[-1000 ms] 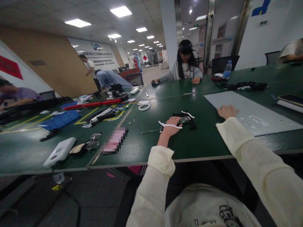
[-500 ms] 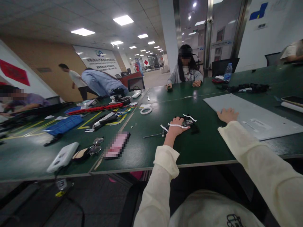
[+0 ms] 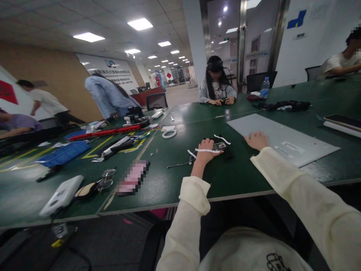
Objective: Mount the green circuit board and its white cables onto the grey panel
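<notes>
Left hand [image 3: 206,146] palm down on a small black device with a bare circuit board [image 3: 220,146], on the dark green tabletop [image 3: 166,184] ahead of the wearer. Fingers bent and close together over the device's left part; palm hidden, so can't tell if it grips or just presses. Narrow white paper-like strip [image 3: 208,151] lies across the back of that hand; a second white strip [image 3: 222,139] sits at the device's far side, a third [image 3: 191,153] just left of the hand. Thin grey cable [image 3: 178,166] runs left over the table.

Right hand [image 3: 257,140] palm down, fingers spread, at the left edge of a flat light-grey rectangular panel [image 3: 262,124]; nothing seen in its grasp. Panel lies flat, right of the device, apart from it.

Left of the device: white tape ring [image 3: 169,134], pink rectangular object [image 3: 134,177] (pixelated), round wire-rimmed glasses [image 3: 105,184], white oblong case [image 3: 62,195], blue plastic tray [image 3: 63,155]. Across the table, a seated person [image 3: 217,92] has both hands on the tabletop. Clear bottle with blue label [image 3: 264,89] stands upright, far right.
</notes>
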Available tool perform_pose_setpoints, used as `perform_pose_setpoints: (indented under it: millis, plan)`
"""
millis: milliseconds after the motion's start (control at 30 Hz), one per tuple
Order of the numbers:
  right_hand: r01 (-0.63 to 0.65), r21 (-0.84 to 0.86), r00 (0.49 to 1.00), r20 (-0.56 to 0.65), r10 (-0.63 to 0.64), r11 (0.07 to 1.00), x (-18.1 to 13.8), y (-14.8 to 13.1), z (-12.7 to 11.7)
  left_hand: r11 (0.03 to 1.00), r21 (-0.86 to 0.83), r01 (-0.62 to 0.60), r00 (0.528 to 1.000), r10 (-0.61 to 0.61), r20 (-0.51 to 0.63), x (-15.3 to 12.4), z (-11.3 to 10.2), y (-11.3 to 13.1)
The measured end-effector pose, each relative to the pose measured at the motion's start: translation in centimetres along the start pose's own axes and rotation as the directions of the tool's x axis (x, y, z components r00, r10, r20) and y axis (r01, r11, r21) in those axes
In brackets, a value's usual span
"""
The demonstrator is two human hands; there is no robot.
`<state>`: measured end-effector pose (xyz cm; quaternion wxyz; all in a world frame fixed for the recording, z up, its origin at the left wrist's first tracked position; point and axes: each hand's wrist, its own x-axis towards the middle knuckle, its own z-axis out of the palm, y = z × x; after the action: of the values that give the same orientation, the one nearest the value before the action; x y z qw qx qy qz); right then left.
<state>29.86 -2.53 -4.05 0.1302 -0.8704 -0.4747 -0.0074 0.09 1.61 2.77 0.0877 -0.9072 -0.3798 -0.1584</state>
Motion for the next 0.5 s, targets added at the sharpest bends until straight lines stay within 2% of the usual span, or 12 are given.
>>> perform_pose_setpoints:
  millis: [267,400,500]
  plan:
    - [0.234,-0.035,0.972,0.031,-0.233,0.972,-3.3,-3.5,-0.9,1.0,-0.014,0.015,0.996,-0.016,-0.089,0.7,-1.1,-0.7]
    - [0.377,-0.028,0.926,0.028,-0.376,0.926,-5.3,-5.4,-1.6,0.999,-0.029,0.021,0.987,-0.025,-0.158,1.2,-2.1,-1.3]
    - [0.494,0.001,0.869,0.021,-0.494,0.869,-6.9,-6.5,-2.1,0.999,-0.046,0.009,0.981,-0.018,-0.193,1.8,-2.8,-1.9]
